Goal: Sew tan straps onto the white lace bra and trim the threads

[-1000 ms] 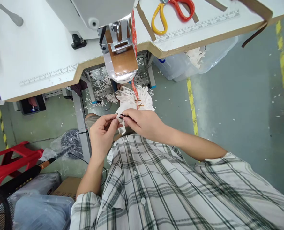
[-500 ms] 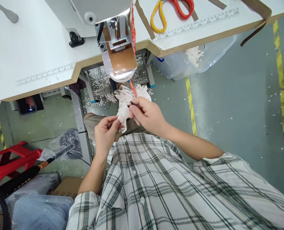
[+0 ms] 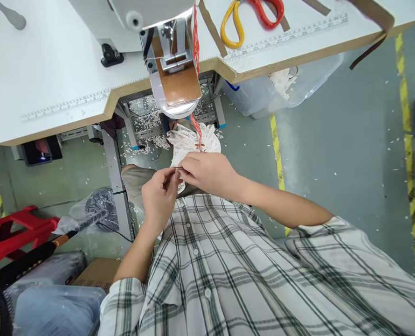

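A white lace fabric (image 3: 183, 148) lies bunched over my lap, below the rounded arm of a sewing machine (image 3: 180, 110). My left hand (image 3: 158, 193) is closed in a pinch at the fabric's near edge, fingertips pressed together. Touching it from the right, my right hand (image 3: 210, 172) is closed around a thin dark tool (image 3: 176, 167); only a sliver of it shows between the fingertips, so its kind is unclear. The right hand covers part of the lace. Down from the machine to the lace runs a red-and-white strip (image 3: 197, 127).
Scissors (image 3: 233, 32) with yellow and red handles lie on the white table (image 3: 53, 70) beside brown strips. A clear bin (image 3: 259, 100) holding white fabric stands under its right side. On the left are a red stool (image 3: 18, 231) and plastic tubs (image 3: 57, 305). Scraps litter the floor.
My right hand has moved left and down to meet my left hand, bringing the thin dark tool with it. My left hand has shifted slightly right.
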`<state>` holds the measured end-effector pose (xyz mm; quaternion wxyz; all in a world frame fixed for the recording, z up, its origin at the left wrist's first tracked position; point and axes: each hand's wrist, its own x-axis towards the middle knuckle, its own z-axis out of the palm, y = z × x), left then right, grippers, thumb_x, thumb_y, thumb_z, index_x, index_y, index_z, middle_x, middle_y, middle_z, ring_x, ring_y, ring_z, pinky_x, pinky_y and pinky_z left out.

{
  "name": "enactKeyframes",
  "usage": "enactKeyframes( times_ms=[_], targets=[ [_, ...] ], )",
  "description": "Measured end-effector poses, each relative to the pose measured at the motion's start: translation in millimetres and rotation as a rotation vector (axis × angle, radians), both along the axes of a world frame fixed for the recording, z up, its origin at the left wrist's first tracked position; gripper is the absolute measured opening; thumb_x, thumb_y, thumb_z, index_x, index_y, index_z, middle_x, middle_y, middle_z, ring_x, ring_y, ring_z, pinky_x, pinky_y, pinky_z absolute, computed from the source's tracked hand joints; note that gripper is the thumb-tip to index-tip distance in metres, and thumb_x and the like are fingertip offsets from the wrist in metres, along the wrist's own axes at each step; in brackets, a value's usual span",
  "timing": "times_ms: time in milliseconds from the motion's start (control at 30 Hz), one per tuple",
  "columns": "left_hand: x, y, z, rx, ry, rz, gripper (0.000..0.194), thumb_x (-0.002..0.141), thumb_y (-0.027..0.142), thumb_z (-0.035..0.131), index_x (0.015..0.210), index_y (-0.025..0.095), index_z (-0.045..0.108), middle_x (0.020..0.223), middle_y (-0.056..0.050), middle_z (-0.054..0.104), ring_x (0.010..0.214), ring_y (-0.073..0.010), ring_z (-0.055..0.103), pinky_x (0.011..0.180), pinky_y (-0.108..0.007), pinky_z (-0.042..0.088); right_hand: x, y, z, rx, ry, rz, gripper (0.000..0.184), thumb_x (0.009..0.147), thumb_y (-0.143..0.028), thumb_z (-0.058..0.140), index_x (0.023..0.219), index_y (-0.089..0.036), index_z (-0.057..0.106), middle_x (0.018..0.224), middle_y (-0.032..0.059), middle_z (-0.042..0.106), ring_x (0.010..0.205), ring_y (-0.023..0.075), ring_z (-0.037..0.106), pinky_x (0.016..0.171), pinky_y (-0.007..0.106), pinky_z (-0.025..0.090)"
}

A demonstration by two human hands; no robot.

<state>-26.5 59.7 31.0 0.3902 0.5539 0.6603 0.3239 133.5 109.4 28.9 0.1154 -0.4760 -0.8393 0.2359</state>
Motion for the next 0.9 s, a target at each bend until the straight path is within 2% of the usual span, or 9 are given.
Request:
enactKeyframes(
  times_ms=[100,167,267,333,400,467,567,733,900],
  targets=[
    [-4,2,-3.8,-0.017,0.028,-0.023,0.018,0.092,0.03,0.064,0.102,0.019,0.074,0.092,-0.005,0.079,0.081,-0.0182,0.075,0.074,-0.028,0.058,0,6,-7.7,-0.035,0.02,-0.007,0.017,0.09,-0.022,0.052,0.078,-0.014,0.061,0.079,0.0054,0.064,0.065,0.0132,0.047,0.057,0.029,0.018],
    [-10,5,-5.7,-0.088,-0.074,0.006,0.02,0.091,0.033,0.066,0.102,0.018,0.074,0.089,-0.006,0.079,0.079,-0.0187,0.076,0.072,-0.028,0.059,7,14,-14.9,-0.121,0.164,-0.042,0.017,0.087,-0.023,0.053,0.071,-0.017,0.052,0.072,0.0024,0.057,0.063,0.0121,0.042,0.057,0.028,0.021],
    [-23,10,-7.8,-0.193,-0.249,0.105,0.024,0.086,0.036,0.072,0.099,0.015,0.074,0.08,-0.006,0.077,0.072,-0.0184,0.076,0.067,-0.026,0.06,25,26,-20.8,-0.309,0.51,-0.227,0.02,0.09,-0.029,0.047,0.072,-0.021,0.042,0.062,-0.0031,0.042,0.057,0.0113,0.037,0.056,0.026,0.027],
    [-28,12,-7.8,-0.219,-0.31,0.143,0.025,0.084,0.037,0.075,0.097,0.015,0.074,0.077,-0.005,0.077,0.07,-0.0176,0.075,0.066,-0.025,0.06,34,29,-18.9,-0.348,0.644,-0.35,0.017,0.091,-0.03,0.045,0.076,-0.022,0.043,0.062,-0.0044,0.04,0.055,0.0114,0.037,0.055,0.026,0.03],
    [-29,12,-6.0,-0.224,-0.348,0.146,0.025,0.083,0.036,0.077,0.097,0.015,0.075,0.077,-0.006,0.077,0.069,-0.0173,0.075,0.065,-0.024,0.06,35,26,-13.6,-0.294,0.615,-0.292,0.014,0.089,-0.029,0.051,0.079,-0.021,0.05,0.066,-0.0026,0.048,0.059,0.0117,0.042,0.058,0.026,0.033],
    [-25,11,-2.8,-0.216,-0.354,0.138,0.025,0.083,0.037,0.077,0.098,0.016,0.075,0.079,-0.006,0.077,0.07,-0.0175,0.075,0.067,-0.025,0.061,29,19,-7.7,-0.212,0.509,-0.129,0.013,0.089,-0.03,0.056,0.083,-0.018,0.057,0.077,0.0013,0.058,0.067,0.0128,0.049,0.064,0.026,0.037],
    [-19,10,2.2,-0.183,-0.329,0.123,0.026,0.084,0.038,0.076,0.098,0.016,0.076,0.083,-0.006,0.078,0.072,-0.0183,0.076,0.068,-0.027,0.062,16,9,-2.5,-0.164,0.43,0.029,0.021,0.096,-0.034,0.051,0.094,-0.017,0.063,0.091,0.0061,0.066,0.081,0.0158,0.056,0.073,0.028,0.041],
    [-15,8,6.5,-0.151,-0.335,0.152,0.025,0.084,0.037,0.076,0.098,0.017,0.076,0.083,-0.006,0.078,0.072,-0.0185,0.076,0.068,-0.028,0.063,10,1,-0.2,-0.319,0.44,-0.049,0.025,0.101,-0.039,0.041,0.103,-0.017,0.053,0.089,0.0054,0.065,0.076,0.0158,0.056,0.07,0.027,0.039],
    [-14,8,11.9,-0.129,-0.312,0.163,0.022,0.084,0.034,0.076,0.099,0.018,0.078,0.083,-0.005,0.078,0.073,-0.0182,0.076,0.069,-0.027,0.063,10,-4,7.4,-0.414,0.326,0.004,0.023,0.104,-0.032,0.036,0.096,-0.018,0.053,0.08,0.0027,0.065,0.066,0.0134,0.054,0.064,0.026,0.033]
  ],
)
